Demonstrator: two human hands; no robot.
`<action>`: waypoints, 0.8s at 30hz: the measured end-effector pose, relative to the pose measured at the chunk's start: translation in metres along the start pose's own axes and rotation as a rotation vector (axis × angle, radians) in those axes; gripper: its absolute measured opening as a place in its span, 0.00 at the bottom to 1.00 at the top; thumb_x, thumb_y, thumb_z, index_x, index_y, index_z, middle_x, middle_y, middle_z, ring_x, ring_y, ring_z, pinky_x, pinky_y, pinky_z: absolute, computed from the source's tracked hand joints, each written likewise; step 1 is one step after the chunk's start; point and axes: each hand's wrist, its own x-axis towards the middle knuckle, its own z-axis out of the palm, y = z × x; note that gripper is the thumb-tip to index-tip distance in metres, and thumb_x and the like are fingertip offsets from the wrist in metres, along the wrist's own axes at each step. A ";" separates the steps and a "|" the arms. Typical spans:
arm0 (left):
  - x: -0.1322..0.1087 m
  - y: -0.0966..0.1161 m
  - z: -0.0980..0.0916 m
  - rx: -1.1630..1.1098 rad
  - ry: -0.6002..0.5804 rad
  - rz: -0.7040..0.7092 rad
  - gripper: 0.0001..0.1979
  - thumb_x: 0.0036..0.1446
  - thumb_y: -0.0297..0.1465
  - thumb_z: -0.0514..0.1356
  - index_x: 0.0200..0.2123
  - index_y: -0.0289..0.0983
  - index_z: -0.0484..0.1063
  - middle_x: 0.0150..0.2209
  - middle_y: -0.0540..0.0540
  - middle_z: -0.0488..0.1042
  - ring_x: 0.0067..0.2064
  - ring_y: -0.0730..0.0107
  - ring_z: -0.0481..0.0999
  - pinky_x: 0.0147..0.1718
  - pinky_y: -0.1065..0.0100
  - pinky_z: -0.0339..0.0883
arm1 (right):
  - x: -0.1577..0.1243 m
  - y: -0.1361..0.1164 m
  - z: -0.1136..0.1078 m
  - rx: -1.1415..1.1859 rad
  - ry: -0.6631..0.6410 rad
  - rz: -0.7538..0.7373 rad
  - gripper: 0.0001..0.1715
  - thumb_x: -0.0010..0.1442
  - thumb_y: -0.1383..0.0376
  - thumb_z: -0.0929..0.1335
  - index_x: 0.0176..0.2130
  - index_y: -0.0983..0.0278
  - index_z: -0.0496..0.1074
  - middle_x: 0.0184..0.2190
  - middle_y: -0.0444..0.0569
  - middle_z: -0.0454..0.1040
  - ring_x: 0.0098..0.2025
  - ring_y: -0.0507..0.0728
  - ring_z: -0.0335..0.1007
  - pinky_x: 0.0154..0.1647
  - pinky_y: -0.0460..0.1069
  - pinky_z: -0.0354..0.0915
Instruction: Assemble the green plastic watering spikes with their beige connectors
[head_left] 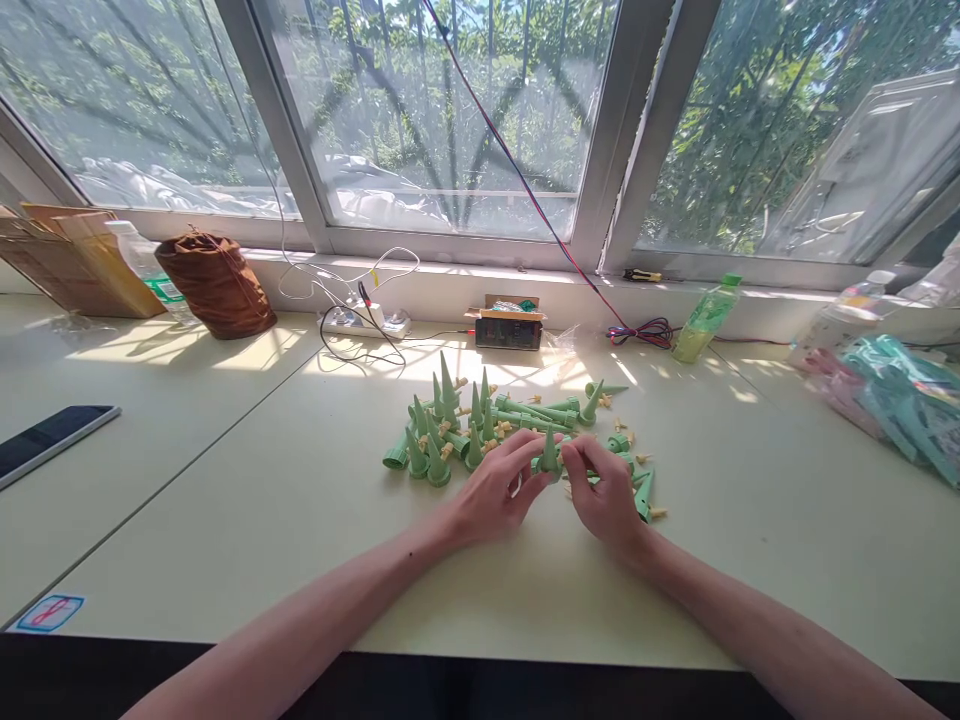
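A heap of several green plastic cone spikes [480, 420] and small tan valve pieces [622, 437] lies on the pale table [225, 480]. My left hand [499, 490] and my right hand [604, 492] meet at the heap's near edge. Both pinch one upright green cone [550, 452] between their fingertips, the left from the left side, the right from the right. More cones lie flat under and beside the right hand.
A phone [49, 438] lies at the left edge. Along the window sill stand a brown bag [216, 285], a power strip with cables [365, 322], a small open box [508, 322] and a green bottle [705, 318]. Plastic bags [900, 400] sit at the right.
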 end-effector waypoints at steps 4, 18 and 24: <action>0.000 0.000 -0.001 0.010 -0.003 0.005 0.22 0.68 0.29 0.55 0.63 0.42 0.64 0.45 0.42 0.69 0.30 0.76 0.66 0.26 0.74 0.67 | 0.000 0.000 0.000 -0.021 0.009 0.003 0.18 0.70 0.64 0.62 0.27 0.62 0.62 0.19 0.37 0.57 0.20 0.48 0.51 0.22 0.44 0.52; 0.000 -0.001 0.003 0.100 0.077 0.063 0.20 0.67 0.27 0.54 0.61 0.44 0.65 0.51 0.39 0.71 0.34 0.74 0.72 0.30 0.72 0.70 | -0.001 0.000 0.002 0.010 0.022 0.085 0.18 0.71 0.59 0.63 0.29 0.62 0.66 0.19 0.38 0.61 0.19 0.48 0.55 0.22 0.44 0.55; 0.001 0.001 0.005 0.124 0.118 0.094 0.17 0.68 0.27 0.54 0.58 0.41 0.68 0.51 0.38 0.70 0.45 0.65 0.76 0.41 0.65 0.74 | -0.004 0.001 0.004 0.107 0.042 0.178 0.14 0.69 0.55 0.64 0.35 0.62 0.66 0.21 0.38 0.64 0.19 0.48 0.59 0.20 0.43 0.58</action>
